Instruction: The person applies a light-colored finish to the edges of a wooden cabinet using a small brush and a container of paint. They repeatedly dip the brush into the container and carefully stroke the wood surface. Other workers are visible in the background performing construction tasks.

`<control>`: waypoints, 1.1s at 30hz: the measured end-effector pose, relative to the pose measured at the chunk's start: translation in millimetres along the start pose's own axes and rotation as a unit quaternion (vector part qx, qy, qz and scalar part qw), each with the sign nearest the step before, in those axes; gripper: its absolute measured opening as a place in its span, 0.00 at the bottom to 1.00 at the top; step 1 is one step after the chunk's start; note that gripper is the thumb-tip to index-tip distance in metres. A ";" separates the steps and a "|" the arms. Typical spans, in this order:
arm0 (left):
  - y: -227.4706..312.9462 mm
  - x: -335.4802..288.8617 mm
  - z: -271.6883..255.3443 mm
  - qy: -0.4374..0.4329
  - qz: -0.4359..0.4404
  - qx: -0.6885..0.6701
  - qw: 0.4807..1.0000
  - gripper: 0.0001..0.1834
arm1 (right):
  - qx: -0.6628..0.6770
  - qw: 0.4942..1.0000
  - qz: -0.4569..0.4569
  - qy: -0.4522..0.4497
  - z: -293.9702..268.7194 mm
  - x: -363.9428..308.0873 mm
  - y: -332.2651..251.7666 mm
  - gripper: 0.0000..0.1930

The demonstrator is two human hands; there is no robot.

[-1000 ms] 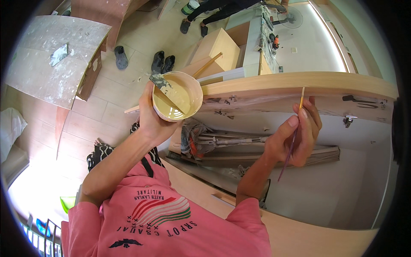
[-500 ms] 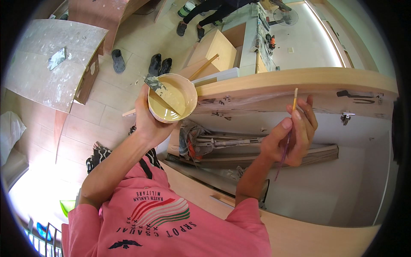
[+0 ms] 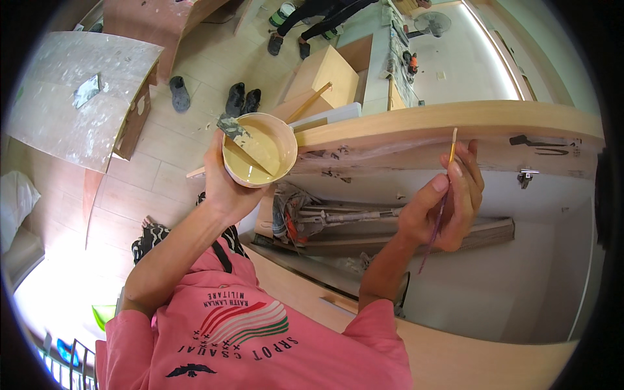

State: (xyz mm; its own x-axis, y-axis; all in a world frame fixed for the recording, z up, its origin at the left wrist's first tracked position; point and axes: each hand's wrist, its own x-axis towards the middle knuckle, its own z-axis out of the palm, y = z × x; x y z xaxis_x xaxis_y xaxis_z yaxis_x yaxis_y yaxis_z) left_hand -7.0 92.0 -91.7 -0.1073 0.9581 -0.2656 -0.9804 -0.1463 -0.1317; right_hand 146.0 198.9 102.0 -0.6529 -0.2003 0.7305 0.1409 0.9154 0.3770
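A round tub (image 3: 290, 133) of cream-yellow paint rests in my left hand (image 3: 227, 188), whose fingers wrap its near left side. Across the tub's mouth lies a flat scraper (image 3: 249, 146), its paint-crusted end jutting over the left rim and its other end dipping into the paint. My right hand (image 3: 452, 195) is closed round a thin paintbrush (image 3: 453, 151) with a purple handle. The brush points away from me, its pale tip close to the light wooden edge board (image 3: 448, 119); whether it touches the board cannot be made out.
Below the board, an open cabinet recess holds long metal parts (image 3: 351, 218) and a clip hinge (image 3: 527, 177). A stained worktable (image 3: 71, 123) stands left, with loose shoes (image 3: 235, 99) on the floor. Another person's legs (image 3: 305, 23) and a fan (image 3: 432, 24) are farther back.
The brush tip has shifted slightly right and farther from me, toward the board. The tub has moved a touch left; both grips are the same.
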 end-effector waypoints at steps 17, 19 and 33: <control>1.1 0.2 1.0 0.005 -0.006 -0.004 1.000 0.43 | -0.024 1.000 -0.003 -0.017 -0.2 0.6 2.8 0.11; 0.3 1.5 0.9 0.003 -0.001 0.000 1.000 0.43 | -0.020 0.999 0.002 -0.047 0.3 -2.6 -1.8 0.11; 2.6 3.0 -1.9 -0.001 -0.010 0.006 1.000 0.40 | -0.025 0.996 0.011 -0.089 8.8 -14.2 -15.3 0.11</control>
State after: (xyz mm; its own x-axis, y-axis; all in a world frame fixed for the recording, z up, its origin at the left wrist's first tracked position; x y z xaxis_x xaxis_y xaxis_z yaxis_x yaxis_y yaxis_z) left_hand -9.6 94.0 -94.7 -0.0874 0.9611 -0.2620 -0.9842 -0.1240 -0.1265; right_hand 146.5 190.8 80.8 -0.7700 -0.1109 0.6283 0.1907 0.8997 0.3925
